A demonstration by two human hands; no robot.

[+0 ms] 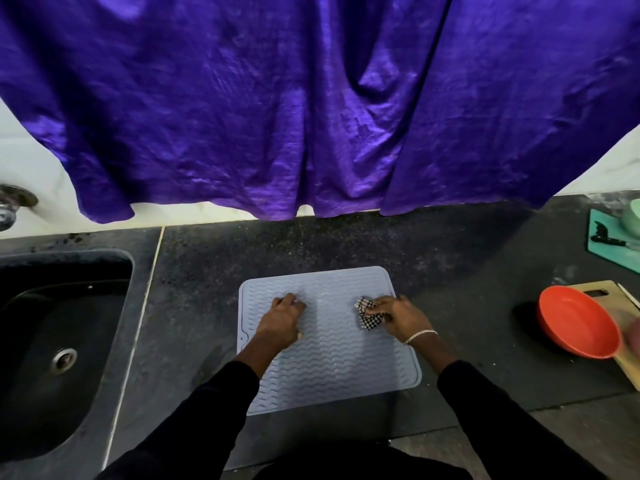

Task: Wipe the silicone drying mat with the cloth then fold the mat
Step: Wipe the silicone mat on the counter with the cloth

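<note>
A: Starting left, past the sink (pixel 52 341), what is the left hand (pixel 282 317) doing?

B: It rests on the left half of the grey silicone drying mat (pixel 329 372), fingers loosely bent, tips pressing down, holding nothing; steadying it, I'd say

A: And the mat?

B: Flat on the dark countertop (pixel 207 271), unfolded. The checked cloth (pixel 367 318) sits bunched on its right half, gripped in the curled fingers of the right hand (pixel 398 317)

A: So wiping is in hand?

B: It seems so. Next the cloth needs sweeping across the ridges; folding is not yet begun. The orange bowl (pixel 575 323) stands well apart, right

dim, even light | soft shadows | wide-angle bowing at edges | right edge blurred
</note>
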